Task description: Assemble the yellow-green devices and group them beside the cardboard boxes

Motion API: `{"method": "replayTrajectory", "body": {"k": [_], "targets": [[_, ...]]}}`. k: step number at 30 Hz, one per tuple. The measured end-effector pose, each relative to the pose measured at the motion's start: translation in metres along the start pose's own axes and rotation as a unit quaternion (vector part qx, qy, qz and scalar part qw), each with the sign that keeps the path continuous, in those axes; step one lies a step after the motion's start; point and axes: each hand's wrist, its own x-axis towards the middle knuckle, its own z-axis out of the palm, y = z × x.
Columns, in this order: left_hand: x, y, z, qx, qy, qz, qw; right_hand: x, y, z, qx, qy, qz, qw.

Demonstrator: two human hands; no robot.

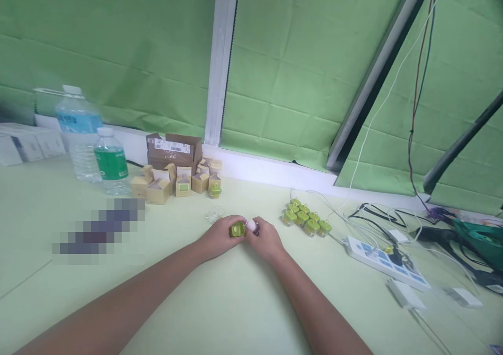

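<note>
My left hand is closed around a small green-capped jar at the middle of the pale table. My right hand meets it from the right, with its fingers pinched on a small white piece at the jar's end. A cluster of several matching green jars stands just right of my hands. Several small tan cartons are grouped behind my left hand, in front of a brown cardboard box. A scrap of clear wrapping lies just beyond my left hand.
Two water bottles stand at the back left, beside white boxes. A white power strip with plugs and tangled cables lies at the right. A green tool is at the far right. Green cloth covers the wall.
</note>
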Motion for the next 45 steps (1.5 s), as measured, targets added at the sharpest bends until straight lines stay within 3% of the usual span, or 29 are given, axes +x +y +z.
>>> {"method": "replayTrajectory", "body": {"k": [8, 17, 19, 23, 28, 35, 45], "targets": [[-0.001, 0.0, -0.001, 0.02, 0.011, -0.042, 0.999, -0.001, 0.008, -0.002, -0.129, 0.001, -0.022, 0.991], [0.001, 0.0, 0.001, -0.115, 0.046, -0.074, 0.99, 0.001, 0.002, -0.008, -0.022, 0.08, -0.096, 0.992], [0.002, 0.002, 0.002, -0.19, 0.065, -0.09, 0.975, -0.002, -0.004, -0.009, 0.014, 0.089, -0.115, 0.989], [0.005, 0.009, 0.004, -0.347, 0.093, -0.157, 0.92, -0.008, -0.016, -0.006, 0.077, 0.078, -0.145, 0.983], [0.003, 0.016, 0.007, -0.432, 0.066, -0.193, 0.879, -0.013, -0.025, 0.002, 0.127, 0.071, -0.136, 0.98], [0.001, 0.02, 0.007, -0.422, 0.05, -0.181, 0.887, -0.009, -0.023, 0.007, 0.249, 0.038, -0.062, 0.966], [0.0, 0.017, 0.015, -0.417, 0.035, -0.166, 0.893, -0.013, -0.028, 0.002, 0.23, 0.064, -0.062, 0.969]]}}
